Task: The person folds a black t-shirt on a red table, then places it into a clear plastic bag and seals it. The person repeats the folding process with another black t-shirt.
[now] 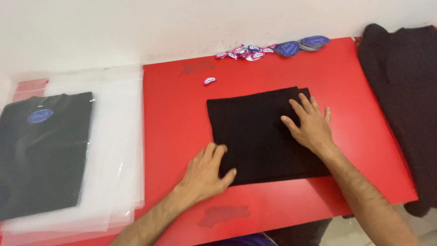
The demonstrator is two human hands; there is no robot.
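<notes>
A folded black garment [257,132] lies flat in the middle of the red table [177,123]. My right hand [309,125] rests palm down on its right half, fingers spread. My left hand [205,173] lies at the garment's lower left corner, with the thumb on the cloth and the fingers along its left edge. Neither hand grips anything.
At the left lies a stack of clear plastic bags [118,136], with a bagged black garment [41,146] bearing a blue oval label on top. Small pink and white tags [241,52] and blue oval labels [302,45] lie along the far edge. Dark garments [403,100] are piled at the right.
</notes>
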